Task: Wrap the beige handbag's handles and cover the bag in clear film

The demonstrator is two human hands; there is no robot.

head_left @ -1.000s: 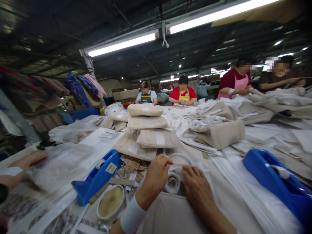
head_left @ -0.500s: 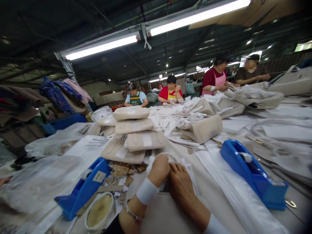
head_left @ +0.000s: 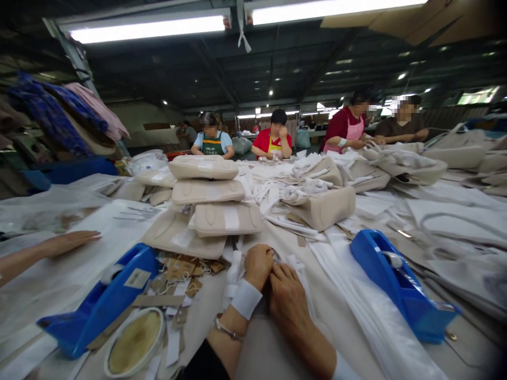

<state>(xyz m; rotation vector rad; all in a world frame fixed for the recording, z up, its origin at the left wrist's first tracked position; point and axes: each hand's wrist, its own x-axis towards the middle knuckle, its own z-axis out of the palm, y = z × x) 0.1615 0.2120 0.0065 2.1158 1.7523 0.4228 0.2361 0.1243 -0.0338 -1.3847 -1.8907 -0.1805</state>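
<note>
My left hand (head_left: 259, 265) is closed, its knuckles up, at the top of a beige bag (head_left: 258, 348) that lies between my forearms. Right beside it and touching it, my right hand (head_left: 288, 290) has its fingers bent and pressed together. Whatever both sets of fingers grip is hidden beneath them. White wrapping (head_left: 234, 274) shows to the left of my hands, and more pale sheeting shows on the right. Just beyond them stands a stack of beige bags, the nearest a bag with a white band (head_left: 212, 219).
Blue tape dispensers stand left (head_left: 106, 295) and right (head_left: 400, 285). Cardboard tags (head_left: 178, 269) and a round white tub (head_left: 137, 343) lie at left. Another person's hand (head_left: 73, 241) rests on plastic sheeting. Several co-workers sit or stand across the table, behind piled bags (head_left: 332, 208).
My view has tilted down and turned slightly. My hands have stayed close together, the left wrist now more upright. Another person's hand and forearm have come further in from the left.
</note>
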